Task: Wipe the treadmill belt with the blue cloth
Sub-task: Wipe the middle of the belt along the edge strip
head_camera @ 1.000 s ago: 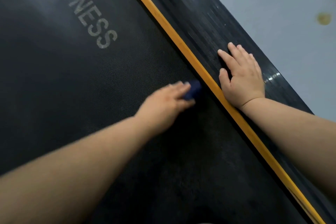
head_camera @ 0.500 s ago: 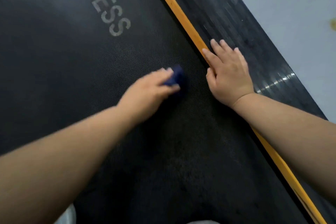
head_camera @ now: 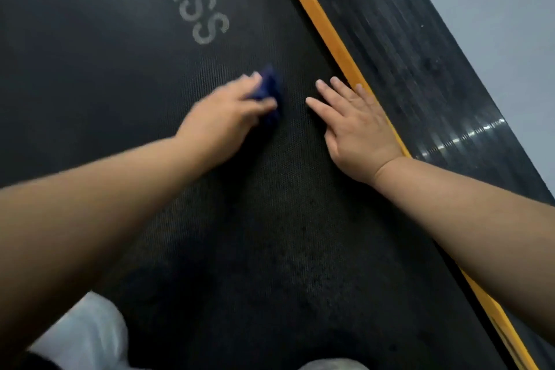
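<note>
The right hand [head_camera: 357, 129] has come off the ribbed black side rail [head_camera: 420, 75] where it lay a second ago. It has crossed the orange strip [head_camera: 324, 27] and now lies on the treadmill belt [head_camera: 270, 249]. The left hand [head_camera: 222, 117] has moved too. It was right beside the orange strip with the blue cloth [head_camera: 268, 90], and now it is farther in on the belt, away from the strip. The left hand looks blurry. Its fingers are curled round the cloth, and it holds the cloth down on the dark belt. A bit of the cloth sticks out past the fingertips. The right hand is flat, palm down, with its fingers straight and a little spread. Its little-finger side touches the orange strip. The rest of it rests on the belt. The two hands are near each other but do not touch, and the cloth is between them. Above the left hand the belt has grey letters, "NESS" [head_camera: 195, 9]. Past the side rail there is pale grey floor [head_camera: 495, 9]. At the bottom left there is a knee in white cloth [head_camera: 87, 336], partly under the left arm.
</note>
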Action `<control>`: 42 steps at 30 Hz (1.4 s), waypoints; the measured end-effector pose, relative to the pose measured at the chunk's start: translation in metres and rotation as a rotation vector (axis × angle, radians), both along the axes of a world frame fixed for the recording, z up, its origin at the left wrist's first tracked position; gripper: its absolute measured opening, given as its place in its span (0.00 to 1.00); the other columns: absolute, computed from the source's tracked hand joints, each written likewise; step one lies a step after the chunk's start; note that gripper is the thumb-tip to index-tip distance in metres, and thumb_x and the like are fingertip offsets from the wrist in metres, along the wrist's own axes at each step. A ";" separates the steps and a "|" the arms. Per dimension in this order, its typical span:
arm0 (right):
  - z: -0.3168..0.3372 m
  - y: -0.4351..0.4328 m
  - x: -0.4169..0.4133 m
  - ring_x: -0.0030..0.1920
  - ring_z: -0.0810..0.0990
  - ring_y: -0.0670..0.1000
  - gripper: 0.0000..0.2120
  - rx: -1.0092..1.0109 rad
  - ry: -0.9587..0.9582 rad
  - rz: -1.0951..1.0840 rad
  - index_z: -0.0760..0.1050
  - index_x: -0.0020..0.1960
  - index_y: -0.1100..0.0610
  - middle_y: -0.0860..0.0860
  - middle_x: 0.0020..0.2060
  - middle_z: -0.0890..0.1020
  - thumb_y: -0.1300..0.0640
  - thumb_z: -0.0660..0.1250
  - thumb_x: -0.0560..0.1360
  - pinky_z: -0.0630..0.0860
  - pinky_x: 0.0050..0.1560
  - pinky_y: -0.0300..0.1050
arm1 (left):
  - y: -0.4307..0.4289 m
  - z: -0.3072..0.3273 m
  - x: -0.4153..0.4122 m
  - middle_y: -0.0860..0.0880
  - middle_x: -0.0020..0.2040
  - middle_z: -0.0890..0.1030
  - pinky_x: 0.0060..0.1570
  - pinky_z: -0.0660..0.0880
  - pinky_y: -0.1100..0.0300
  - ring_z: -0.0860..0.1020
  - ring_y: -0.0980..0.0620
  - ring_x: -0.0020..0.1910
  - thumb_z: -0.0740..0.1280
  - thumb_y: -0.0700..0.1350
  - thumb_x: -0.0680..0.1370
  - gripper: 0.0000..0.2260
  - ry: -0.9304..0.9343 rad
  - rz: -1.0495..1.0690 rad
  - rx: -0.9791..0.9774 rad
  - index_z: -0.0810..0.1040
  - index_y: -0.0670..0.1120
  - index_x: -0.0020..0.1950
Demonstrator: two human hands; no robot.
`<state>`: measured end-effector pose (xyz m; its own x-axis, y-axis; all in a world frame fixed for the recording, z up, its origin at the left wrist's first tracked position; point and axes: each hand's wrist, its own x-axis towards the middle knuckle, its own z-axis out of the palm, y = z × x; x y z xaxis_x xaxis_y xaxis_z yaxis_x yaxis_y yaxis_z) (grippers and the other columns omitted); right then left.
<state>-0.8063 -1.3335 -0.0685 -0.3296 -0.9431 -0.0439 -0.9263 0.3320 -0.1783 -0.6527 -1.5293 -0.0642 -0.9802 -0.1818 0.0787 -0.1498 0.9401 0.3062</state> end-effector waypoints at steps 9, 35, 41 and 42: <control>-0.005 -0.003 0.011 0.72 0.65 0.55 0.25 -0.040 -0.096 -0.042 0.68 0.71 0.56 0.55 0.72 0.67 0.56 0.53 0.75 0.62 0.71 0.55 | 0.073 -0.002 0.061 0.39 0.63 0.77 0.60 0.73 0.41 0.76 0.39 0.61 0.58 0.43 0.75 0.17 -0.102 -0.303 0.061 0.82 0.48 0.58; -0.019 -0.025 0.015 0.73 0.62 0.53 0.23 -0.150 -0.180 -0.132 0.68 0.70 0.53 0.51 0.72 0.67 0.55 0.54 0.76 0.57 0.72 0.52 | 0.095 0.000 0.085 0.39 0.63 0.77 0.60 0.72 0.42 0.76 0.39 0.62 0.58 0.43 0.73 0.17 -0.092 -0.112 0.118 0.83 0.49 0.55; -0.017 -0.024 0.017 0.75 0.59 0.52 0.22 -0.131 -0.202 -0.136 0.67 0.71 0.52 0.51 0.73 0.65 0.57 0.56 0.78 0.52 0.73 0.48 | 0.012 0.004 0.069 0.37 0.64 0.75 0.61 0.70 0.44 0.75 0.35 0.61 0.61 0.41 0.75 0.15 -0.046 0.117 0.040 0.82 0.46 0.57; -0.016 -0.024 0.017 0.75 0.59 0.52 0.22 -0.133 -0.205 -0.138 0.67 0.71 0.53 0.51 0.73 0.65 0.57 0.56 0.78 0.52 0.73 0.48 | -0.007 0.007 0.060 0.38 0.68 0.72 0.64 0.67 0.48 0.73 0.37 0.65 0.62 0.40 0.75 0.15 -0.074 0.292 0.028 0.81 0.46 0.60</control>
<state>-0.7895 -1.3574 -0.0846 -0.4526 -0.8917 -0.0022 -0.8138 0.4141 -0.4078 -0.5928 -1.5359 -0.0574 -0.8890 -0.4578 -0.0004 -0.4354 0.8452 0.3098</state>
